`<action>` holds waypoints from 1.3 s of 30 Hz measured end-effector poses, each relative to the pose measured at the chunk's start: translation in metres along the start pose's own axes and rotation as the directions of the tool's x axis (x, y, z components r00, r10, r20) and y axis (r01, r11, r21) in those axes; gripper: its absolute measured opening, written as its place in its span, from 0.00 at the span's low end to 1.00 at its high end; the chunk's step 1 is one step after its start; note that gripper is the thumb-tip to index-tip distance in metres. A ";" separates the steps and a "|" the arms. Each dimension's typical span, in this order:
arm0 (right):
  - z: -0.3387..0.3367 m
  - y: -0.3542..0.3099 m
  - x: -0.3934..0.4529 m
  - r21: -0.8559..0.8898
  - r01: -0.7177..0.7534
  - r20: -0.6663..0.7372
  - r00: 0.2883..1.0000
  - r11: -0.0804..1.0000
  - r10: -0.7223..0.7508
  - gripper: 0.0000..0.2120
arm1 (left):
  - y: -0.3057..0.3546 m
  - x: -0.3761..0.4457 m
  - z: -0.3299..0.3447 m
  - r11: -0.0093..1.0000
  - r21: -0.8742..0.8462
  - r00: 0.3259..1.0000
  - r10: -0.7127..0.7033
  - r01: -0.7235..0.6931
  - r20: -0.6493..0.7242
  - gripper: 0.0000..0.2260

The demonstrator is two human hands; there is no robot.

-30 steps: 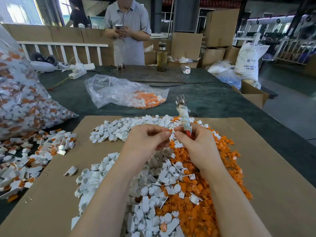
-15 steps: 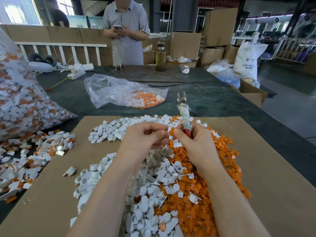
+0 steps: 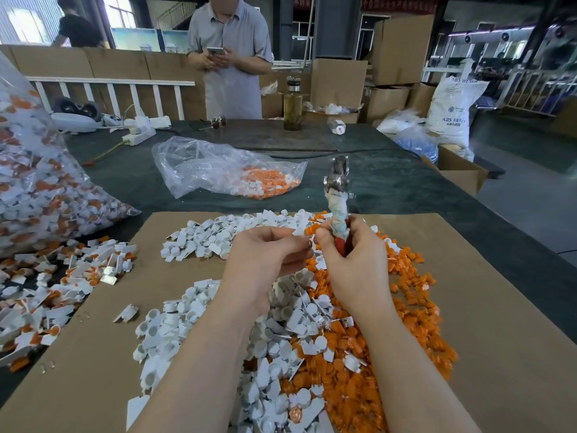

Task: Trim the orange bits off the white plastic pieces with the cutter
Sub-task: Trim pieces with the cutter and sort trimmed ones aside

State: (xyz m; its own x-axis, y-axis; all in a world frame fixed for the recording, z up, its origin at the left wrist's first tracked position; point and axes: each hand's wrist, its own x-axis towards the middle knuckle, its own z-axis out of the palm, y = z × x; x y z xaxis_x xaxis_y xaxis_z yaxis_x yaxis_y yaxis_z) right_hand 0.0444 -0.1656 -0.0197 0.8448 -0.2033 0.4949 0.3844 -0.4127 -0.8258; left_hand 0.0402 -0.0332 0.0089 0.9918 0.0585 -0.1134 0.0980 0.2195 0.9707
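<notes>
My right hand grips the cutter by its cloth-wrapped red handle, metal jaws pointing up and away. My left hand pinches a small white plastic piece with an orange bit between its fingertips, right beside the right thumb. Both hands hover over the cardboard sheet. Below them lies a heap of white pieces on the left and a heap of orange bits on the right.
A big clear bag of untrimmed pieces leans at the left, with loose ones spilled beside it. A smaller bag of orange bits lies beyond the cardboard. A bottle and a standing person are at the table's far edge.
Both hands have stayed together over the heaps and lifted slightly. The orange bit now shows between the fingertips.
</notes>
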 end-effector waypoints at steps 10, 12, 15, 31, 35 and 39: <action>0.006 0.001 -0.005 -0.141 0.121 -0.099 0.986 0.983 -0.135 0.09 | 0.002 -0.003 0.002 0.999 0.006 0.999 0.036 -0.036 -0.023 0.03; 0.007 0.000 -0.005 -0.145 0.112 -0.098 0.987 0.983 -0.127 0.12 | 0.002 -0.004 0.002 0.998 0.022 0.998 0.059 -0.058 -0.035 0.03; 0.008 0.001 -0.006 -0.173 0.106 -0.088 0.989 0.979 -0.123 0.12 | 0.003 -0.003 0.003 0.993 0.061 0.994 0.098 -0.096 -0.038 0.05; 0.005 -0.003 -0.004 -0.152 0.050 -0.070 0.996 0.987 -0.061 0.12 | 0.005 -0.003 0.004 0.858 0.443 0.948 0.314 -0.262 -0.046 0.07; 0.006 -0.003 -0.004 -0.191 0.066 -0.064 0.995 0.979 -0.080 0.11 | 0.003 -0.004 0.005 0.797 0.526 0.931 0.365 -0.296 -0.029 0.07; 0.006 -0.004 -0.003 -0.168 0.058 -0.055 0.996 0.984 -0.068 0.11 | 0.003 -0.003 0.005 0.798 0.530 0.930 0.365 -0.288 -0.044 0.07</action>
State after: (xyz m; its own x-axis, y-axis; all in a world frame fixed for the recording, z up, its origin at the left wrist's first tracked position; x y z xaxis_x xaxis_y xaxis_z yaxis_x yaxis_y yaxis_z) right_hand 0.0425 -0.1577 -0.0200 0.7951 -0.2233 0.5639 0.3643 -0.5674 -0.7384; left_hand 0.0379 -0.0379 0.0131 0.9546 0.1773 0.2393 -0.1641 -0.3573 0.9194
